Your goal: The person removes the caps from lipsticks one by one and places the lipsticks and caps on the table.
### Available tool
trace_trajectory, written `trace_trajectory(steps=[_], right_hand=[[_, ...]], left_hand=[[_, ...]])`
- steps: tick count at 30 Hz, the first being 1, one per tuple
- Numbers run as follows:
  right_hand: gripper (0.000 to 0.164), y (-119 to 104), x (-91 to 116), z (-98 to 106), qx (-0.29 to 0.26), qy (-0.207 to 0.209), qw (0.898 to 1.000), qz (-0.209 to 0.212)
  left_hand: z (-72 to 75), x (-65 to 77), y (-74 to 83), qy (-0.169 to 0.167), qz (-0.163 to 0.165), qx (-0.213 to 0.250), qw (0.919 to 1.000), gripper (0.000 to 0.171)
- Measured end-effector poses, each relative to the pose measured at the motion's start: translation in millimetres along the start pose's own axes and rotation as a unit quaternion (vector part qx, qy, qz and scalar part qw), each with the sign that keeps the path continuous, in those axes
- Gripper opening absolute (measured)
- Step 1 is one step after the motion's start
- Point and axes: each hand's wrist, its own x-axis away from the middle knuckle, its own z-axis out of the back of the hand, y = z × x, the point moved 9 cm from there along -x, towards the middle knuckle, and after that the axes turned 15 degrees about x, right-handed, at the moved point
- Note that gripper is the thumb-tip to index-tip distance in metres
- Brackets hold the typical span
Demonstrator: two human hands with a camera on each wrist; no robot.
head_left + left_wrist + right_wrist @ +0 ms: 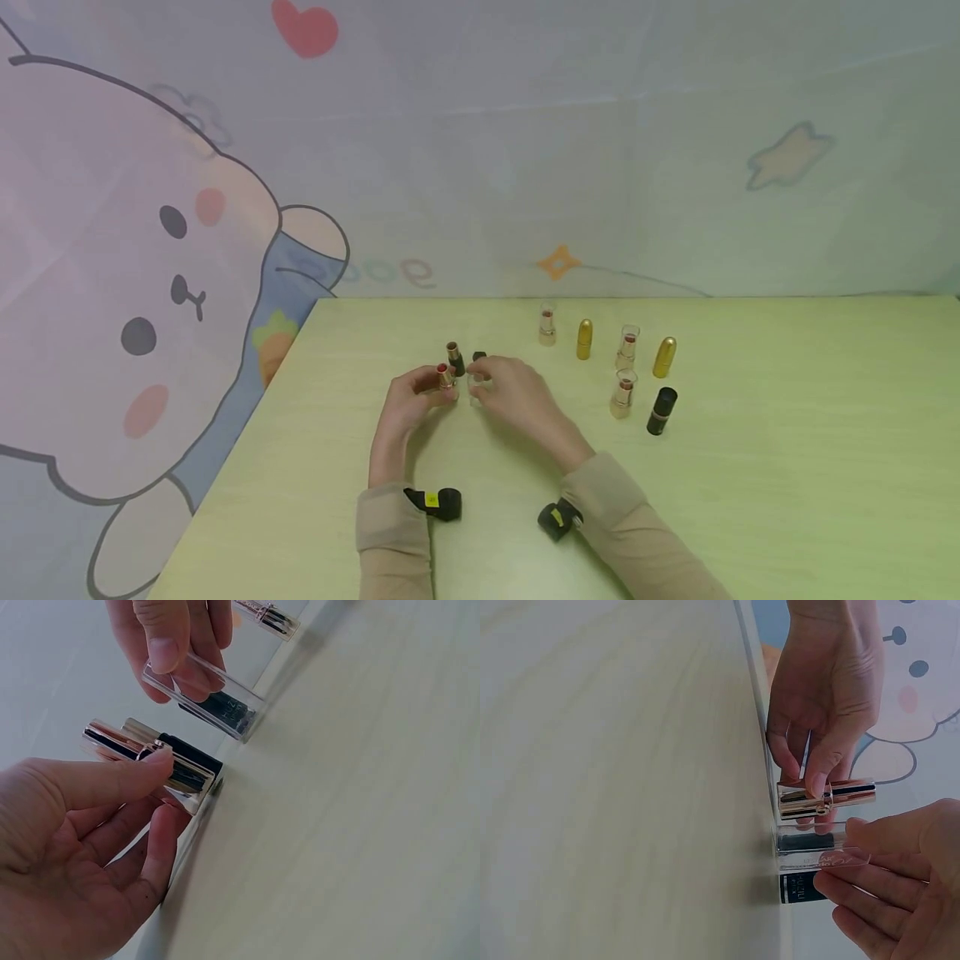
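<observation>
My left hand (408, 404) grips an uncapped shiny gold lipstick (112, 740) between thumb and fingers; its red tip shows in the head view. The lipstick stands upright on the table. Just to its right, my right hand (517, 396) pinches a clear lipstick cap (791, 859), its open end not plain to see. Cap and lipstick are apart, side by side. Behind them stand a black-based lipstick (456, 360) without its cap and a small black piece with pale lettering (799, 888), partly hidden by my right fingers.
On the pale table (787, 467), several lipsticks stand to the right: clear-capped ones (622, 398), gold bullet-shaped ones (663, 358) and a black one (662, 412). A printed cloth (480, 150) hangs behind the table's back edge. Each wrist wears a black camera (448, 504).
</observation>
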Motion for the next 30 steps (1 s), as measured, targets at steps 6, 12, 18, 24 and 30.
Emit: trace_trajectory(steps=[6, 12, 18, 24, 30], right_hand=[[0.032, -0.9, -0.4, -2.0, 0.005, -0.003, 1.000, 0.005], [0.032, -1.7, -0.3, -2.4, 0.006, -0.002, 1.000, 0.010], [0.032, -3.5, 0.1, -1.9, 0.008, -0.003, 1.000, 0.015], [0.031, -3.8, 0.6, -1.9, 0.010, -0.004, 1.000, 0.015], [0.033, -3.4, 0.8, -3.0, 0.009, -0.004, 1.000, 0.014]], left_hand=[[0.4, 1.5, 0.6, 0.003, -0.005, -0.008, 0.9999, 0.033], [0.3, 1.7, 1.1, 0.011, -0.008, -0.015, 0.9998, 0.033], [1.9, 1.0, -1.6, 0.017, 0.001, -0.021, 0.9996, 0.033], [0.9, 2.3, -1.3, 0.011, 0.006, -0.018, 0.9998, 0.034], [0.8, 2.6, 0.0, 0.010, 0.007, -0.024, 0.9997, 0.038]])
